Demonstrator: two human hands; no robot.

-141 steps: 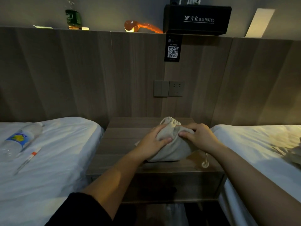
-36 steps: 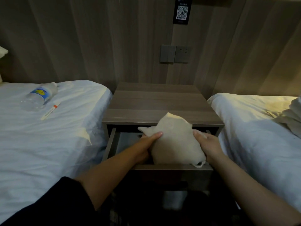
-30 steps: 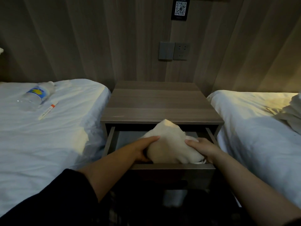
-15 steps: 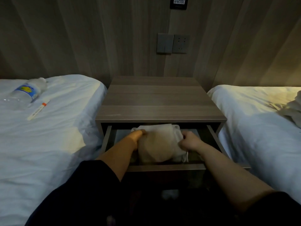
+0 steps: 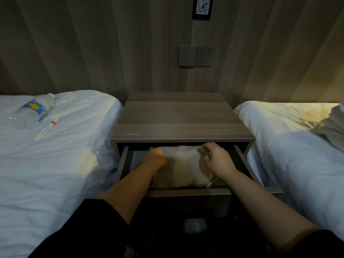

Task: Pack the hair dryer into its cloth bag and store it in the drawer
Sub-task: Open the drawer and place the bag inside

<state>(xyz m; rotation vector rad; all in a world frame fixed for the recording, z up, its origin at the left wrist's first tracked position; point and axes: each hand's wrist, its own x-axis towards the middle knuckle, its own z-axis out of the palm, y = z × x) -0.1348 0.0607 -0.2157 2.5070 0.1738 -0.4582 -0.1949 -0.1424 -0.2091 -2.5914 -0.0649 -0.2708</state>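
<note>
head view: the bag (image 5: 183, 164) lies inside the open drawer (image 5: 188, 192), at 6 o'clock below the nightstand (image 5: 182, 118) top. your left hand (image 5: 157, 158) is curled against the bag at its 9 o'clock; whether it grips cloth, i cannot tell. your right hand (image 5: 216, 159) pinches the bag's edge at 2 o'clock. packing looks done and the bag is in; letting go and shutting the drawer remain.
</note>
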